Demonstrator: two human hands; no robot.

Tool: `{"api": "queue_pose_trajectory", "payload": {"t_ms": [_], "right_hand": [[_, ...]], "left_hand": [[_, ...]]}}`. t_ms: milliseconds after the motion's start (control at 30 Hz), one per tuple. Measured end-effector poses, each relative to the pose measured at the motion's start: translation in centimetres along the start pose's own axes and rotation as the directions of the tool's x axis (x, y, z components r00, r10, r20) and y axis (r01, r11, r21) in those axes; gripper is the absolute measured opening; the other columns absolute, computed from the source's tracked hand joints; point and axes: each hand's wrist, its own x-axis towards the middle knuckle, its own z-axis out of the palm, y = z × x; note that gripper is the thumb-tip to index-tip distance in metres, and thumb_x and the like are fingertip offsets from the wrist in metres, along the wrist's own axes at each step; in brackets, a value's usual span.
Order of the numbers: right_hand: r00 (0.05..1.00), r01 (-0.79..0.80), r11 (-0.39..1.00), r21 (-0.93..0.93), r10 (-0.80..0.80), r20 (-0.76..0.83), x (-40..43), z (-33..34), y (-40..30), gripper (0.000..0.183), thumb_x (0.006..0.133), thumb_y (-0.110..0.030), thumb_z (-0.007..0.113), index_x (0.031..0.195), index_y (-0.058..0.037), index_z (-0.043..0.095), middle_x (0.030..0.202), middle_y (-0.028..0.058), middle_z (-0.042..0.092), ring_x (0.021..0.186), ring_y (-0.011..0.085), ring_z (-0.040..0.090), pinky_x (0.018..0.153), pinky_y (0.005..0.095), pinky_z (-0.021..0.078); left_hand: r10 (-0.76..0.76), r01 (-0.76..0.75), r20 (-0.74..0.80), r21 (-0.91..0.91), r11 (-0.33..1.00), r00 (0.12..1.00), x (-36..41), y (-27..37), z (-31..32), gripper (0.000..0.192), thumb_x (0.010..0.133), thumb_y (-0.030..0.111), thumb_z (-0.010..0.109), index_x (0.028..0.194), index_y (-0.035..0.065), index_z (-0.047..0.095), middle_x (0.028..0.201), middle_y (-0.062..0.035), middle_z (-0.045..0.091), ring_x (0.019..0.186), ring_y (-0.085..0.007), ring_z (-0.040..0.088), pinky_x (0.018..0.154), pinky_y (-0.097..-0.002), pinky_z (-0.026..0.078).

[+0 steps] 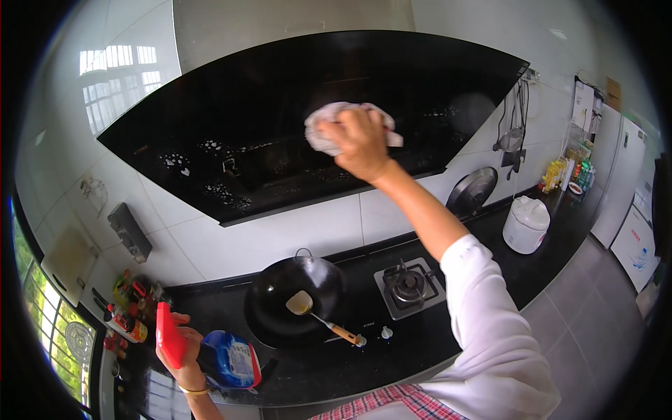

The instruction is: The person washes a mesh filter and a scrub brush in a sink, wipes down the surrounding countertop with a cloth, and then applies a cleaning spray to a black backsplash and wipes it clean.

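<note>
My right hand (362, 142) presses a bunched pale cloth (321, 134) against the black glass panel of a range hood (399, 63). Patches of white foam (176, 161) dot the panel's lower left, with smaller specks right of the cloth. Low on the left, my left hand (190, 362) grips the neck of a blue spray bottle (231, 359) under its red spray head (170, 338). The bottle is tilted over the counter; whether it touches the surface is hard to tell.
Below the hood, a black wok (268, 310) holds a spatula (336, 328) with a wooden handle. A bare gas burner (408, 286) sits to its right. Farther right is a white rice cooker (526, 226). A knife holder (123, 320) and bottles crowd the left corner.
</note>
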Motion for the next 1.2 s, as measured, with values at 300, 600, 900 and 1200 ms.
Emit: {"api": "queue_pose_trajectory", "payload": {"t_ms": [300,600,900,1200], "right_hand": [[0.962,-0.273,0.959,-0.073,0.271,-0.031,-5.6,-6.8,11.0,0.030,0.061,0.007,0.065,0.083,-0.0128,0.061,0.082,0.0051,0.050,0.079,0.0279,0.054,0.072,0.0386,0.0431],[0.958,-0.221,0.975,0.033,0.211,0.194,-0.6,-9.7,3.2,0.073,0.068,0.005,0.061,0.136,-0.0156,0.043,0.092,0.0122,0.060,0.080,0.0309,0.060,0.076,0.0409,0.0482],[0.858,-0.172,0.966,-0.193,0.244,0.453,1.2,-8.3,3.0,0.084,0.072,0.004,0.057,0.147,-0.0221,0.030,0.084,0.0117,0.057,0.074,0.0285,0.058,0.073,0.0402,0.0461],[0.868,-0.194,0.969,-0.153,0.242,0.434,-0.4,-9.5,2.0,0.085,0.070,0.003,0.058,0.147,-0.0213,0.030,0.085,0.0121,0.055,0.075,0.0289,0.057,0.075,0.0395,0.0456]], "left_hand": [[0.120,-0.115,-0.015,0.211,0.971,0.993,0.6,2.0,1.5,0.042,0.070,-0.003,0.055,0.112,-0.0053,0.058,0.088,-0.0123,0.063,0.057,-0.0126,0.058,0.053,-0.0220,0.048],[-0.014,0.018,-0.026,0.177,0.984,1.000,-0.4,4.3,2.0,0.048,0.068,0.005,0.058,0.115,-0.0041,0.056,0.090,-0.0086,0.061,0.061,-0.0114,0.056,0.060,-0.0248,0.047],[-0.144,0.150,-0.122,0.038,0.988,0.982,0.2,1.1,-0.2,0.043,0.071,-0.004,0.057,0.115,-0.0047,0.055,0.091,-0.0121,0.061,0.062,-0.0113,0.058,0.057,-0.0212,0.048],[-0.002,0.021,-0.112,0.172,0.985,0.994,0.3,1.4,1.5,0.051,0.066,-0.004,0.053,0.117,-0.0043,0.055,0.085,-0.0116,0.062,0.050,-0.0138,0.057,0.051,-0.0239,0.047]]}}
